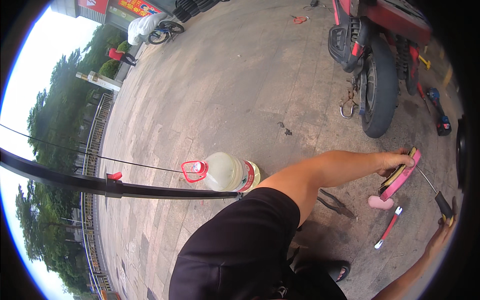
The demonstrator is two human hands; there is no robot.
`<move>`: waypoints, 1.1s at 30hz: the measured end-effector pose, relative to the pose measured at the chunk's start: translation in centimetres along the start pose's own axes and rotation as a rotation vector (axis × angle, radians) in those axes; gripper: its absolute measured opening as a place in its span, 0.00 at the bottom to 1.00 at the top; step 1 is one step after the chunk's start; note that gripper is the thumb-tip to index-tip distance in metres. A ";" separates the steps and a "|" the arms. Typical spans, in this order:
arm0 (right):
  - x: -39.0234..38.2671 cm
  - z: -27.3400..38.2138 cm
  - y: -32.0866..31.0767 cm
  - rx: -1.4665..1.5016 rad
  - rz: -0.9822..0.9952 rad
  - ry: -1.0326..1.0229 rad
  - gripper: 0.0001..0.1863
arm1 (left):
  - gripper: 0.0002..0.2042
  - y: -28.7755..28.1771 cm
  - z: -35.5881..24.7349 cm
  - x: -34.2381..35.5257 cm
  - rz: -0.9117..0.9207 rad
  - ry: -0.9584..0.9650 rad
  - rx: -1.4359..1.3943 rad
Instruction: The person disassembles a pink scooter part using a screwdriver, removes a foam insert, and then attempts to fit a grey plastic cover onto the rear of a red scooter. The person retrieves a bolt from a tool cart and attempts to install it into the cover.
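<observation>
My left hand (397, 162) is closed around a flat pink part (402, 177) with a pale yellowish and dark layered edge. At the right rim my right hand (444, 225) grips a screwdriver (441, 204) by its black and yellow handle. The shaft slants up toward the pink part; I cannot tell whether its tip touches. Below the part, a pink rounded piece (381, 202) lies on the pavement beside a red pry bar (389, 229) with silver ends. A pair of dark pliers (337, 205) rests nearer my left arm.
A red scooter's rear tyre (382, 95) stands ahead, with a metal U-shaped shackle (347, 109) beside it. A blue cordless driver (440, 112) lies right. Left are a large liquid-filled bottle (225, 172) and a black pole (150, 189). Orange-handled scissors (300, 20) lie far off.
</observation>
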State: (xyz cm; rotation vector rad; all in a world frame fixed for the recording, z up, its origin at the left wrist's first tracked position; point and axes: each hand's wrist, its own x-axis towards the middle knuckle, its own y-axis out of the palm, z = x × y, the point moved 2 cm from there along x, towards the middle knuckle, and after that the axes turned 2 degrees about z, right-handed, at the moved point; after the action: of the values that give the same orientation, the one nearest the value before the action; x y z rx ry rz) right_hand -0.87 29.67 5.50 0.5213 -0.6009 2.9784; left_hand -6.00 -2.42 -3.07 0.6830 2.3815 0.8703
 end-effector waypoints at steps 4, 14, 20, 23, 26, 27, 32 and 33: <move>-0.4 -3.2 0.0 -0.048 -0.062 0.320 0.23 | 0.54 -0.5 -0.5 -1.5 -0.045 -0.078 0.123; -4.4 -6.6 0.0 0.693 -0.074 0.278 0.14 | 0.43 -3.6 -0.4 0.0 -0.041 -0.117 0.166; -15.1 -16.7 -0.2 0.530 -0.581 0.835 0.10 | 0.42 -3.5 0.8 0.5 -0.035 -0.188 0.150; -20.7 -20.0 -0.5 0.401 -0.646 0.999 0.10 | 0.41 -3.3 2.0 1.0 -0.013 -0.241 0.113; -22.0 -20.3 -0.1 -0.321 -0.370 0.963 0.12 | 0.44 -2.7 3.0 1.4 0.007 -0.217 0.162; -21.6 -19.5 0.5 -0.659 -0.231 0.935 0.13 | 0.45 -2.2 3.3 1.4 0.020 -0.185 0.193; -13.2 -12.2 9.3 0.409 0.140 0.686 0.52 | 0.54 0.4 4.7 1.3 -0.043 -0.123 0.267; -12.1 -10.1 11.0 0.532 0.226 0.724 0.57 | 0.53 1.0 4.9 1.3 -0.041 -0.096 0.299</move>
State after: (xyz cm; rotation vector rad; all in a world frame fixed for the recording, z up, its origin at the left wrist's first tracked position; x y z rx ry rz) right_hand 6.01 23.55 -11.39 -0.6509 0.2121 3.1776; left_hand -3.68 1.11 -6.04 0.7671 2.4526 0.4557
